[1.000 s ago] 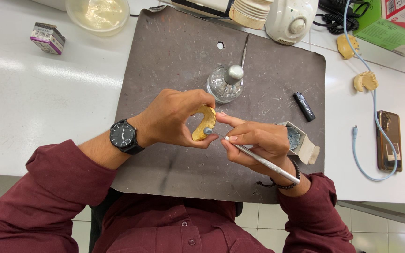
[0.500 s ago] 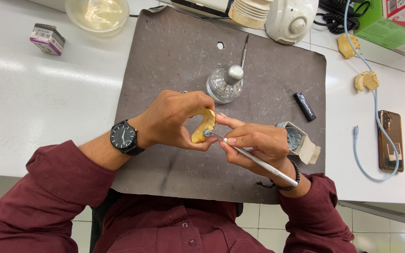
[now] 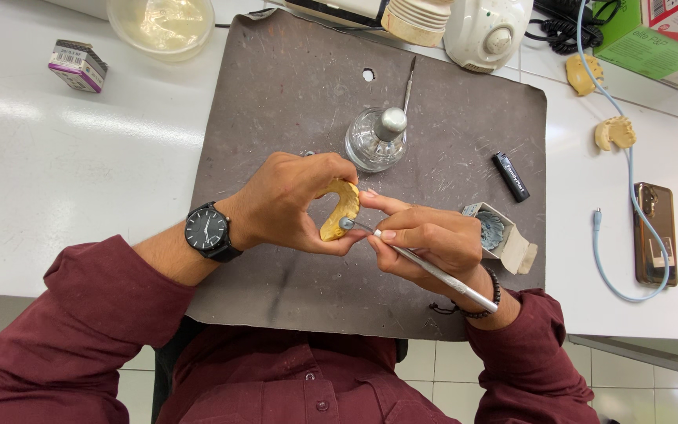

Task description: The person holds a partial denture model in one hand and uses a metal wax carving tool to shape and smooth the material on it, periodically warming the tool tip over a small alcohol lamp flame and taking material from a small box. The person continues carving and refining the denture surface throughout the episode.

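Here, above the mat (image 3: 276, 118) centre, left hand (image 3: 292, 200) is closed on the yellow cast (image 3: 340, 208) & right hand (image 3: 425, 239) pinches a metal tool (image 3: 425, 265) touching it, w/ bare mat near front edge.

Between your hands the yellow arch-shaped cast (image 3: 344, 208) looks matt and chalky, like plaster, and the slim tool (image 3: 425, 267) touching it is smooth brushed metal. Under your hands the dark mat (image 3: 292, 102) is dull and scuffed; just beyond them stands a clear glossy glass jar (image 3: 374, 141) with a metal cap.
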A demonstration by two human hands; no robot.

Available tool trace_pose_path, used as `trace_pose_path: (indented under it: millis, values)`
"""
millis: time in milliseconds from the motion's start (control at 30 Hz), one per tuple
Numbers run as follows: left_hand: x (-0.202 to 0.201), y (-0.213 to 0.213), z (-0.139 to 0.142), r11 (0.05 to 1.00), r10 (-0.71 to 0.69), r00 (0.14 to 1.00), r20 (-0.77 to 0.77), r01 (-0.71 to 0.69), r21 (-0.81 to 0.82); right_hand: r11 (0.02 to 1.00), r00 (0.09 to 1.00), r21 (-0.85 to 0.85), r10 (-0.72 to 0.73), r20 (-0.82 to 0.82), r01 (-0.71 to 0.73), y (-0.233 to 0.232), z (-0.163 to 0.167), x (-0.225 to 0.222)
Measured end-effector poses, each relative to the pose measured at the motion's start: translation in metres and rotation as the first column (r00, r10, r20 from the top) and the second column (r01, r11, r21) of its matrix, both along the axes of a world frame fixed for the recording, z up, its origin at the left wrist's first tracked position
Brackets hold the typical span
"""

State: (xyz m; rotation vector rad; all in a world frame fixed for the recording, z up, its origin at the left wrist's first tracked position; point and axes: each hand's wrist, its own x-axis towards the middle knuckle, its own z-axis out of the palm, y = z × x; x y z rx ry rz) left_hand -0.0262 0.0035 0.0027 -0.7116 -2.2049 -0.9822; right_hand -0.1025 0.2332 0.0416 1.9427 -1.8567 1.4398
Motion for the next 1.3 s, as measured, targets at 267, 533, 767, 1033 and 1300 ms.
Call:
trace_pose_path:
  millis: [267,533,767,1033,1300]
  values:
    - [-0.0004,0.0004,0.0001,1.000,-0.026,0.999,-0.020,0.027,0.017,1.000,1.000,0.018,0.001,-0.024,-0.001,0.0028,0.0013,0.0031]
    - [0.0007,0.0004,0.0009,1.000,-0.025,1.000,-0.006,0.025,0.006,1.000,1.000,0.027,0.000,0.001,0.000,0.0034,0.0031,0.0048]
    - [-0.0001,0.0003,0.0012,1.000,-0.027,1.000,-0.007,0.027,0.007,0.999,1.000,0.026,-0.022,-0.014,0.022,0.0031,0.0025,0.0064]
    - [0.0000,0.0001,0.0000,1.000,-0.006,1.000,-0.024,0.005,-0.015,0.999,0.999,0.012,-0.035,-0.038,0.035,0.0017,0.0050,0.0095]
    - [-0.0003,-0.0001,-0.0004,1.000,-0.025,0.999,-0.040,0.024,-0.019,1.000,0.998,0.008,0.025,0.061,-0.026,0.0033,0.0082,0.0055]
